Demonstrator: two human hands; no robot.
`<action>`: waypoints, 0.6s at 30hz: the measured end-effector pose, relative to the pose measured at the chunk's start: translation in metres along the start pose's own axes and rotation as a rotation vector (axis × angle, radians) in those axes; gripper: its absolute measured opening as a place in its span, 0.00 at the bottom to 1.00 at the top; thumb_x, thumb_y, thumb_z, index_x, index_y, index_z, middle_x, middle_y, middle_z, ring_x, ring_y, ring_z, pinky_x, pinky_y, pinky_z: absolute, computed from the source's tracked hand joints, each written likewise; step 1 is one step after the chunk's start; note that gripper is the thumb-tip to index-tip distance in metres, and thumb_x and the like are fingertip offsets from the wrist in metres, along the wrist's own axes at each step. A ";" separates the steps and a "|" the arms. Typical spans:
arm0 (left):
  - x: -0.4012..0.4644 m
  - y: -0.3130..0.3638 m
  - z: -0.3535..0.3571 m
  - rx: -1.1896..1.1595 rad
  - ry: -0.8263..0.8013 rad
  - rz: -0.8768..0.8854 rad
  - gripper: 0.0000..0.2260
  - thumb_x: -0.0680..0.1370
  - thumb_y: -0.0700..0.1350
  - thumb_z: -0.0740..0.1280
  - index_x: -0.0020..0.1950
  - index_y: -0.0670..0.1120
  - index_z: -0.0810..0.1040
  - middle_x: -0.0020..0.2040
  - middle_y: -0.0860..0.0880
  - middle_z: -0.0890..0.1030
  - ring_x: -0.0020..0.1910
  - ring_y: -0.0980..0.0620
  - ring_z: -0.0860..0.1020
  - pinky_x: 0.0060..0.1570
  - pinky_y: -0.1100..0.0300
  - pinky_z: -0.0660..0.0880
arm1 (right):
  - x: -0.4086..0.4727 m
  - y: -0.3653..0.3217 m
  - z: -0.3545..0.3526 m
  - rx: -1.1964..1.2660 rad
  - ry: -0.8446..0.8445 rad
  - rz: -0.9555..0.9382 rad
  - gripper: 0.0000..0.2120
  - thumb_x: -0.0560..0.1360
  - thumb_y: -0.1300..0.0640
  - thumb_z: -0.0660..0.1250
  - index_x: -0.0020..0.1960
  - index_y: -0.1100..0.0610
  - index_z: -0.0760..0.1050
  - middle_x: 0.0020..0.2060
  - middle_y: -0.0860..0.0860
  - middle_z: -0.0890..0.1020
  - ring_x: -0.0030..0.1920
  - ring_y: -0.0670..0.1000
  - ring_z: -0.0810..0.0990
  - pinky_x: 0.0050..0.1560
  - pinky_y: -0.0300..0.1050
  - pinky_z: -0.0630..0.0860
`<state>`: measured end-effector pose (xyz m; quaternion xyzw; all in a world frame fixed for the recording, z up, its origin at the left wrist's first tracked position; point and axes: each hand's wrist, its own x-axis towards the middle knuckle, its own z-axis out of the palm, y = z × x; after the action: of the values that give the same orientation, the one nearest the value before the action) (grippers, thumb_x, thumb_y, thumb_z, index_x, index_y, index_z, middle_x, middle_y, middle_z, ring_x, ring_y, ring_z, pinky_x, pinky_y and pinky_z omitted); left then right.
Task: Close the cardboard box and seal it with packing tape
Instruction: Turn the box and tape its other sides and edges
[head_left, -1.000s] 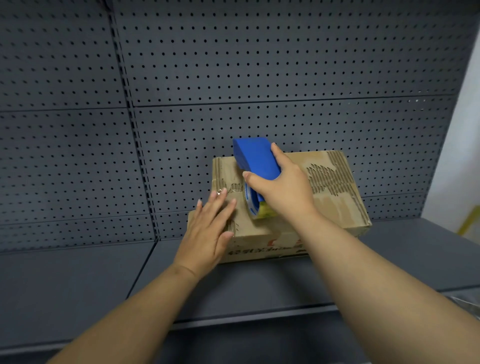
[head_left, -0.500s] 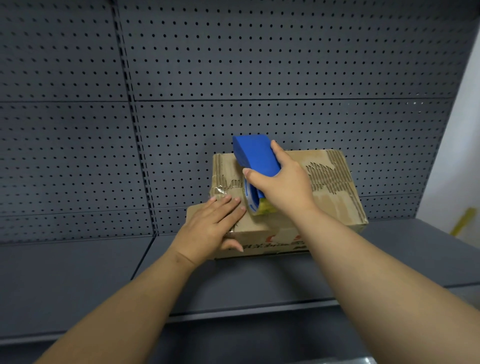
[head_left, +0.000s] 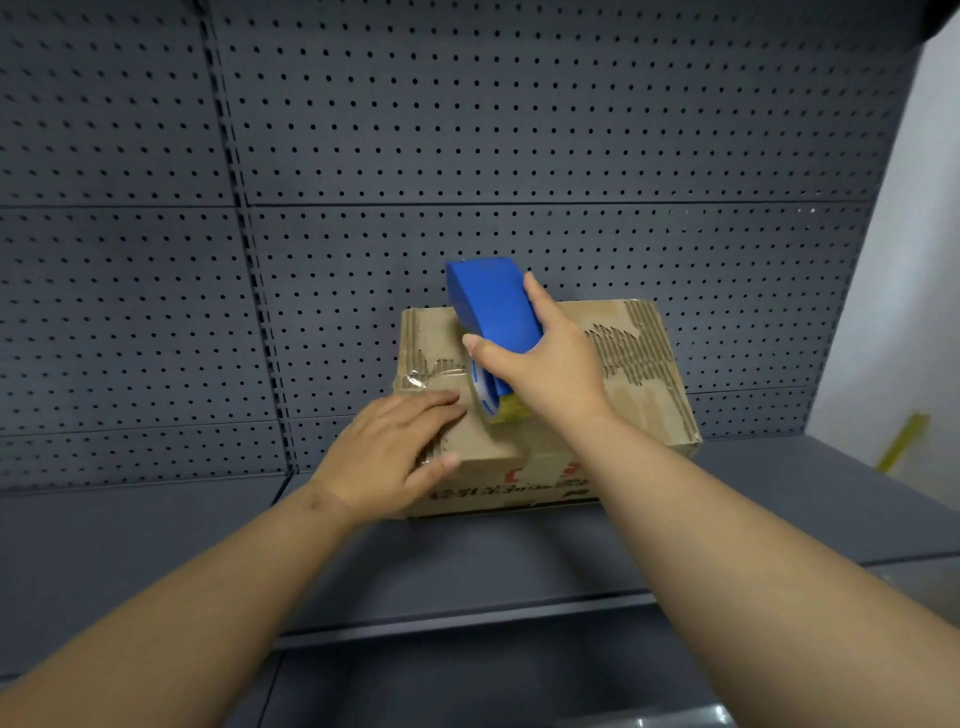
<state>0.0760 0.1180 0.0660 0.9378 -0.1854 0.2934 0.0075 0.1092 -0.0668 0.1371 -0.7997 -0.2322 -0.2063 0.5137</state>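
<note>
Your cardboard box (head_left: 639, 395) sits closed on the grey shelf (head_left: 156, 545), back against the pegboard and close to the seam between 2 shelf sections, its long axis running left to right. Your right hand (head_left: 550, 364) grips the blue tape dispenser (head_left: 493, 312), thumb on its left face and fingers curled over the right side, the roll end resting on the box top near the front edge, left of centre. Your left hand (head_left: 389, 447) lies flat on the front-left corner of the box, fingers straight and close together, pointing right toward the dispenser, thumb hooked over the front face. A crinkled end of clear tape (head_left: 415, 382) shows at the left edge. From the dispenser, the untaped run lies to the right along the long axis, so judge your pull that way, with the left hand pinning the start.
</note>
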 end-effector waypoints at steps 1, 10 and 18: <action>0.005 0.006 -0.004 0.028 0.014 -0.024 0.35 0.76 0.67 0.38 0.68 0.49 0.72 0.66 0.50 0.74 0.63 0.48 0.73 0.59 0.52 0.68 | 0.001 0.000 -0.006 0.016 0.023 -0.009 0.42 0.68 0.42 0.71 0.76 0.48 0.55 0.67 0.45 0.71 0.64 0.46 0.70 0.53 0.36 0.64; 0.073 0.069 -0.012 0.346 -0.056 -0.186 0.22 0.78 0.61 0.48 0.62 0.52 0.72 0.52 0.47 0.72 0.52 0.47 0.71 0.50 0.53 0.69 | 0.037 0.035 -0.088 -0.309 0.259 -0.124 0.25 0.79 0.43 0.56 0.75 0.43 0.56 0.59 0.51 0.77 0.58 0.50 0.74 0.49 0.46 0.71; 0.116 0.086 0.008 0.335 0.023 -0.243 0.21 0.78 0.60 0.51 0.59 0.47 0.70 0.53 0.45 0.74 0.53 0.45 0.73 0.50 0.50 0.73 | 0.050 0.127 -0.150 -0.695 0.309 0.075 0.33 0.78 0.41 0.55 0.77 0.46 0.43 0.41 0.50 0.74 0.35 0.51 0.72 0.30 0.44 0.68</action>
<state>0.1378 -0.0032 0.1148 0.9380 -0.0197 0.3277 -0.1111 0.2098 -0.2431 0.1314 -0.8938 -0.0389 -0.3718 0.2478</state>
